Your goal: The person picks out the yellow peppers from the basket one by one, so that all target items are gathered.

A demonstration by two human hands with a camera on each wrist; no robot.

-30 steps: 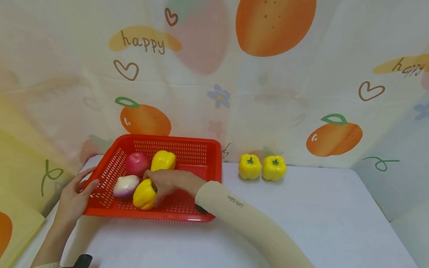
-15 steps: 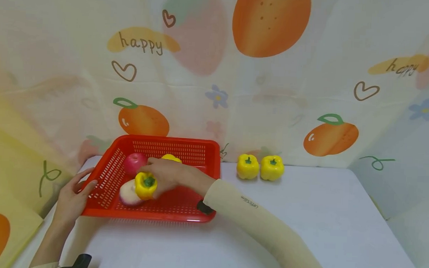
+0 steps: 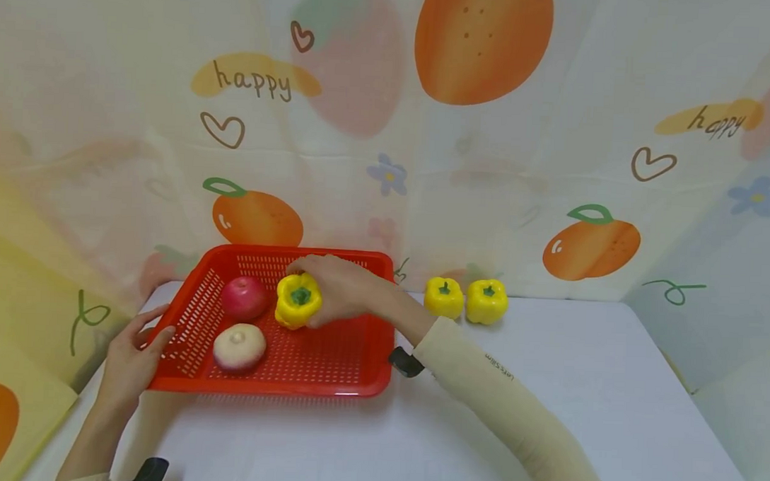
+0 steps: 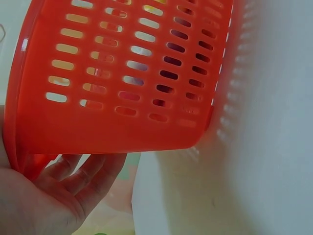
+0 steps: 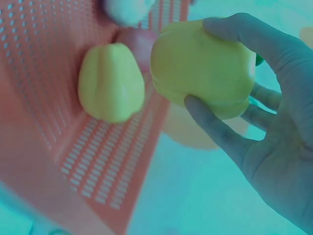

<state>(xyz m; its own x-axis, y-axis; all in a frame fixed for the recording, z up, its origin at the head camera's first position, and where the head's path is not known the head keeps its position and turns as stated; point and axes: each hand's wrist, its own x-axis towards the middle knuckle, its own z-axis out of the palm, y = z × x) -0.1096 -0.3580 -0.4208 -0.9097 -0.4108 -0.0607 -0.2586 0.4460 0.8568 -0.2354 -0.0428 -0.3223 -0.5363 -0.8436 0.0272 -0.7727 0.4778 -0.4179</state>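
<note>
My right hand (image 3: 340,285) grips a yellow bell pepper (image 3: 297,309) over the red plastic basket (image 3: 271,389), its green stem facing me. In the right wrist view, thumb and fingers are spread around the held pepper's sides. Another yellow pepper (image 5: 110,83) lies in the basket, hidden behind my hand in the head view. A reddish round fruit (image 3: 244,298) and a white-and-purple round vegetable (image 3: 240,346) sit in its left half. At the basket's left end, my left hand (image 3: 132,359) holds the rim, fingers curled under it in the left wrist view.
Two yellow bell peppers, one (image 3: 443,298) beside the other (image 3: 487,301), stand on the white table (image 3: 545,388) right of the basket, near the back edge. A printed curtain (image 3: 490,159) rises behind the table and wraps around both sides.
The right hand has carried its pepper up and rightward from the basket's left half, its stem turning toward me. The white-and-purple vegetable has shifted and rolled. The left hand keeps its place.
</note>
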